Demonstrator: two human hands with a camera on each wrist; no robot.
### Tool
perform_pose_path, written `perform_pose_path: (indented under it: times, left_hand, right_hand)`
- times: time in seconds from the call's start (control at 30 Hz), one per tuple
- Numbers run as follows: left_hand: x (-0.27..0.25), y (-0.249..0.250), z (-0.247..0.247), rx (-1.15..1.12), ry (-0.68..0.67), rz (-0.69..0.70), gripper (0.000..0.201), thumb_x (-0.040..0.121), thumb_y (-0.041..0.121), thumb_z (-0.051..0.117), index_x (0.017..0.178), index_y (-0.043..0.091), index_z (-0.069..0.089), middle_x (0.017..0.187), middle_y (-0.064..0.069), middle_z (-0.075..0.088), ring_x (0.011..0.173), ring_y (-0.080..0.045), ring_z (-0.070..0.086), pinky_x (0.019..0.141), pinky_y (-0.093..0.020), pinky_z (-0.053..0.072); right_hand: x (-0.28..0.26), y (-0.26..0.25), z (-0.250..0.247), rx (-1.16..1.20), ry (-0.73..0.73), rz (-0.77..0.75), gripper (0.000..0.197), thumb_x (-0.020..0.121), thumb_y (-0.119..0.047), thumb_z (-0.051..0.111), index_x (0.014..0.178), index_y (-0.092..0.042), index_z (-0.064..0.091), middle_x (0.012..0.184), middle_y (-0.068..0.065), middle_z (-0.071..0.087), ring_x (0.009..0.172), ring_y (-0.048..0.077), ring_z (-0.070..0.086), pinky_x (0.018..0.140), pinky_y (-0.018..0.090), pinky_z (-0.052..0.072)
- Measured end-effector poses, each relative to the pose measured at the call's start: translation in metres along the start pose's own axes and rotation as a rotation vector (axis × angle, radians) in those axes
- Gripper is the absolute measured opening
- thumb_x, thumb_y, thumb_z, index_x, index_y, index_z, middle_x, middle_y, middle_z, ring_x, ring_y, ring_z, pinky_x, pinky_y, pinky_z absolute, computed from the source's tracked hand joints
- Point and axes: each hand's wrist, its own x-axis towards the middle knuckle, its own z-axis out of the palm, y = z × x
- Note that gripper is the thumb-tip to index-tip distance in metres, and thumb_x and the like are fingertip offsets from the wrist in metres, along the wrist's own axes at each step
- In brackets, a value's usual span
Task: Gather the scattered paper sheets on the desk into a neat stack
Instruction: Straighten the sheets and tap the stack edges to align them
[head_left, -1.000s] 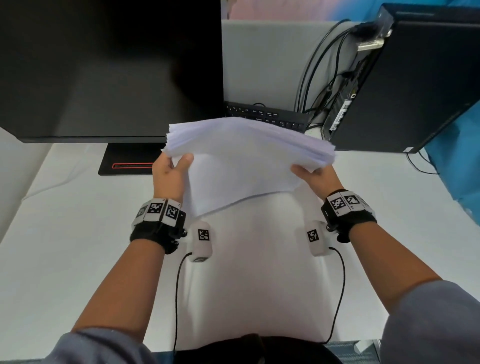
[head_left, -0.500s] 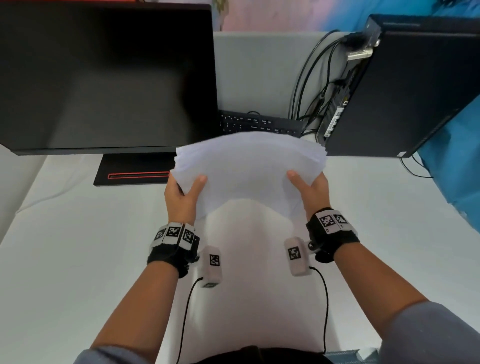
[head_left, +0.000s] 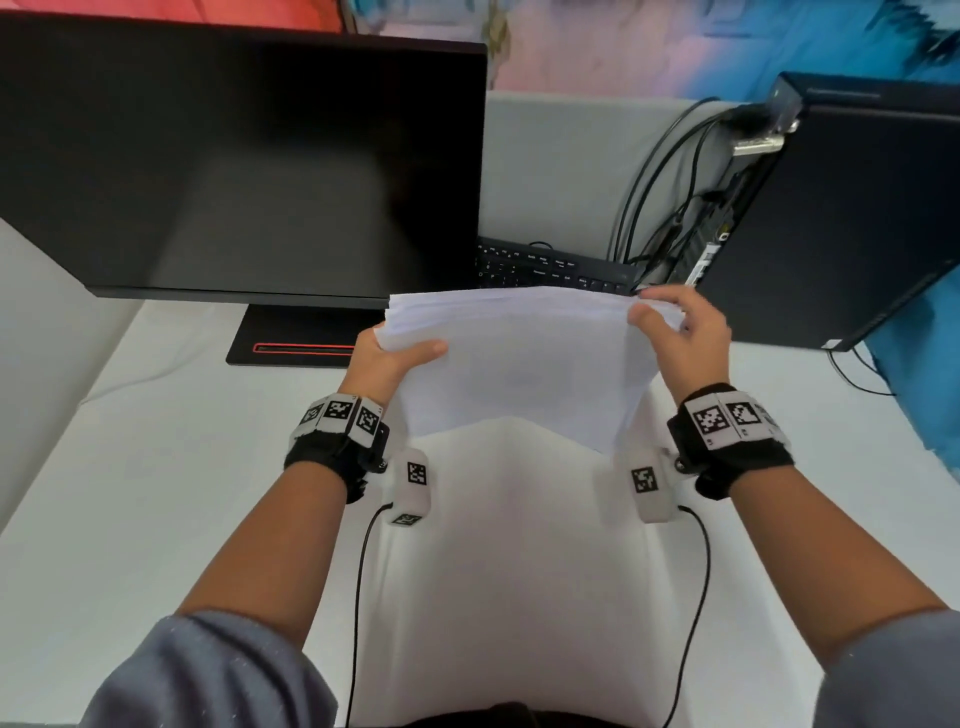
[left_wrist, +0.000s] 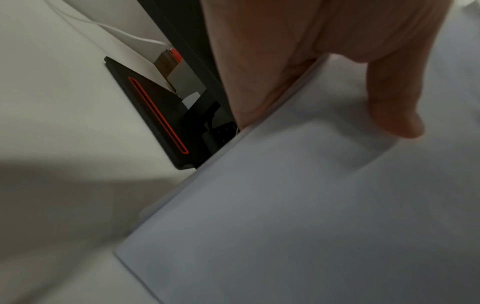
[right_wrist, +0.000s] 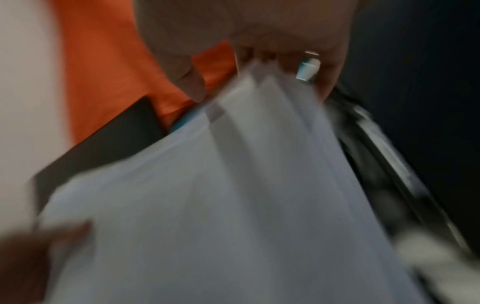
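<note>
A thick stack of white paper sheets (head_left: 519, 358) is held up above the white desk (head_left: 156, 493), in front of the monitor. My left hand (head_left: 387, 358) grips its left edge, thumb on top of the top sheet. My right hand (head_left: 680, 332) holds the upper right corner, fingers curled over the top edge and thumb on the near face. In the left wrist view the thumb (left_wrist: 389, 98) presses on the paper stack (left_wrist: 311, 205). The right wrist view is blurred; the fanned sheets (right_wrist: 233, 195) hang from the right hand's fingers (right_wrist: 259, 41).
A black monitor (head_left: 249, 166) stands at the back left on a base with a red stripe (head_left: 296, 345). A black keyboard (head_left: 550, 270) leans against the grey partition. A dark computer tower (head_left: 841, 218) with cables stands at the back right.
The right hand has moved from the stack's lower right edge up to its top right corner. The stack now stands more upright and its sheets are closer together. The left hand kept its grip.
</note>
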Motion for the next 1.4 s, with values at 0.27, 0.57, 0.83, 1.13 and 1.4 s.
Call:
perform_pose_path:
  times: [0.27,0.57,0.83,1.13,1.4]
  left_hand:
    - [-0.001,-0.001,0.001,-0.004,-0.039,-0.03,0.034,0.075,-0.003,0.071,0.108,0.007,0.068,0.098,-0.006,0.075,0.095,-0.023,0.071,0.079,-0.03,0.056]
    - [-0.002,0.004,0.002,0.089,-0.028,-0.02,0.04,0.074,-0.004,0.072,0.113,-0.001,0.065,0.11,-0.021,0.069,0.101,-0.03,0.067,0.091,-0.038,0.054]
    - [-0.003,0.002,0.002,0.062,0.021,-0.004,0.037,0.07,0.003,0.076,0.106,-0.002,0.067,0.102,-0.02,0.071,0.09,-0.026,0.07,0.081,-0.036,0.055]
    - [-0.004,0.008,0.005,0.109,0.0,0.007,0.033,0.075,0.004,0.074,0.107,0.0,0.068,0.102,-0.015,0.073,0.095,-0.029,0.07,0.086,-0.041,0.056]
    - [0.0,0.057,0.02,0.347,-0.011,0.249,0.019,0.074,0.015,0.079,0.089,0.012,0.068,0.087,-0.003,0.073,0.073,-0.008,0.069,0.068,-0.027,0.058]
  right_hand:
    - [-0.024,-0.054,0.051,-1.006,-0.455,-0.792,0.085,0.074,-0.034,0.06,0.149,-0.02,0.021,0.151,0.004,0.036,0.138,0.026,0.036,0.111,0.054,0.021]
    - [-0.042,-0.067,0.107,-1.042,-0.55,-0.862,0.089,0.079,-0.015,0.059,0.151,-0.023,0.008,0.155,0.005,0.026,0.14,0.029,0.03,0.112,0.051,0.022]
    - [-0.03,-0.071,0.092,-1.131,-0.536,-0.795,0.093,0.075,-0.013,0.06,0.151,-0.022,0.007,0.148,0.004,0.036,0.132,0.027,0.039,0.108,0.048,0.028]
    - [0.0,-0.065,0.051,-1.15,-0.617,-0.58,0.029,0.089,-0.012,0.046,0.118,-0.013,0.047,0.107,0.007,0.063,0.094,0.031,0.063,0.072,0.036,0.044]
    - [0.019,-0.093,0.038,-0.778,-0.6,-0.424,0.038,0.087,-0.011,0.055,0.123,-0.022,0.058,0.118,0.011,0.065,0.112,0.032,0.058,0.09,0.039,0.046]
